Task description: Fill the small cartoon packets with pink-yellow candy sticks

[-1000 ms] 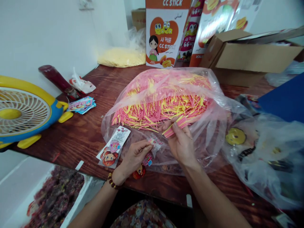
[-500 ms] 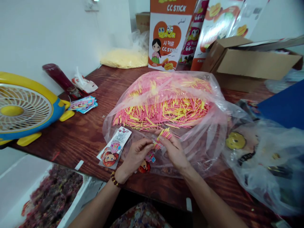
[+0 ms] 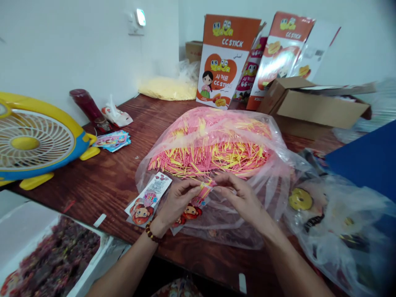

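Observation:
My left hand [image 3: 177, 202], wearing a beaded bracelet, pinches a small printed packet [image 3: 190, 212] with a red-haired cartoon figure on it. Thin pink and yellow sticks [image 3: 205, 189] stand in the packet's upper end. The fingers of my right hand [image 3: 243, 198] are closed at the tips of these sticks, at the packet's mouth. Just behind both hands, a large clear plastic bag [image 3: 275, 165] lies open with a heap of the same sticks [image 3: 198, 154] in it. A pile of flat printed packets [image 3: 148, 200] rests left of my left hand.
A yellow and blue fan [image 3: 40, 140] stands at the left, near small cards [image 3: 114, 140] and a dark red bottle [image 3: 88, 107]. Printed cartons [image 3: 227, 62] and an open cardboard box [image 3: 318, 107] are at the back. A white bin [image 3: 105, 247] sits below the table's left edge.
My right hand has moved from around the stick bundle to the packet's mouth, fingertips now at the stick ends. The sticks sit lower in the packet. The head view has tilted up slightly.

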### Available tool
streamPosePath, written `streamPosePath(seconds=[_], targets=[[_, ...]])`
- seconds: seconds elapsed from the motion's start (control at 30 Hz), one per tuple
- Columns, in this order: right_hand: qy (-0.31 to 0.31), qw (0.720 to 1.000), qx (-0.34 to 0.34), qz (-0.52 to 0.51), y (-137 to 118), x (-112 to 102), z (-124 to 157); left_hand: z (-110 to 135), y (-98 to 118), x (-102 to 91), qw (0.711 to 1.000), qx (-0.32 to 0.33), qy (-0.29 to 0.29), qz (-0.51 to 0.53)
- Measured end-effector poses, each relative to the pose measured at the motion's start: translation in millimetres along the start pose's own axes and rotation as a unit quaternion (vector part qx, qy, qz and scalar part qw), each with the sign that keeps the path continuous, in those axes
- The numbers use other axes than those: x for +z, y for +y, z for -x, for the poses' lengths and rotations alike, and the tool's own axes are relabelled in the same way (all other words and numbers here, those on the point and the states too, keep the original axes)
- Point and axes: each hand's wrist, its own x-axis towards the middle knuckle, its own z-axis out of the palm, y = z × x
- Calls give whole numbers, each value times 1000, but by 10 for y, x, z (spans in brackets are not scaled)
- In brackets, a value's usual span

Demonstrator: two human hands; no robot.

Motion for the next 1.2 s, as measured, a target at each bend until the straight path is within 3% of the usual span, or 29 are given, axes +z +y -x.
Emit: streamPosePath(seconds=[0.1, 0.23, 0.33, 0.57, 0.67, 0.83, 1.03, 1.2], targets=[[19, 998, -37, 55, -54, -47, -15, 14, 59, -25, 999, 39, 3, -35], [30, 995, -89, 44, -176, -26, -84, 32, 128, -9, 990, 111, 39, -82], [19, 994, -104, 39, -231, 15, -143, 31, 157, 28, 986, 122, 77, -85], [42, 997, 12, -57, -205, 79, -227, 26, 156, -8, 989, 48, 137, -25], [48, 986, 60, -149, -161, 107, -272, 12, 167, -82, 994, -14, 94, 45], [68, 965, 111, -227, -32, 188, -289, 21, 190, -155, 977, -157, -46, 137], [27, 940, 167, -298, 135, 252, -245, 41, 47, -148, 986, -147, -26, 74], [1, 953, 156, -260, 233, 335, -238, 39, -44, -160, 991, -125, -38, -30]])
